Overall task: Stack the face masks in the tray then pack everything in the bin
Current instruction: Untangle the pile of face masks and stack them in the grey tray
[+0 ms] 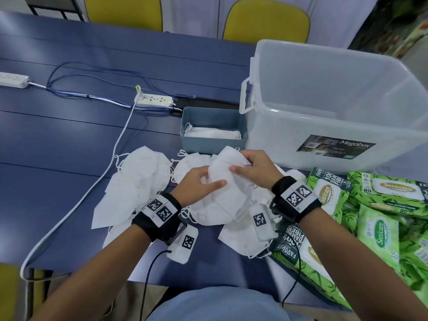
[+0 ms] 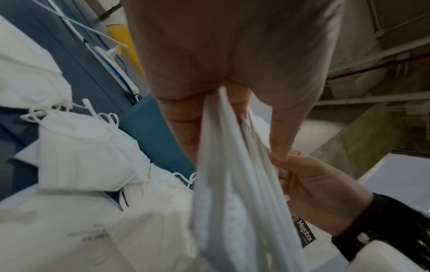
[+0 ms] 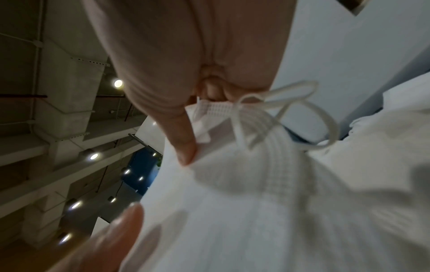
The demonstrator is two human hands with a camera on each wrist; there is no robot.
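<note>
Both hands hold a small bundle of white face masks (image 1: 225, 181) above the loose pile (image 1: 139, 181) on the blue table. My left hand (image 1: 201, 184) grips the bundle's near-left side, thumb on top; in the left wrist view its fingers pinch the masks' edges (image 2: 232, 165). My right hand (image 1: 251, 166) pinches the far end, and an ear loop (image 3: 291, 114) hangs by its thumb in the right wrist view. The grey-blue tray (image 1: 192, 141) just beyond holds a few stacked masks (image 1: 215, 133). The clear bin (image 1: 324, 107) stands to the right, and I see nothing inside it.
Green wet-wipe packs (image 1: 379, 205) lie at the right, near the table's front edge. Two power strips (image 1: 154, 100) with white and blue cables cross the table's left and middle. Two yellow chairs (image 1: 266, 19) stand behind the table.
</note>
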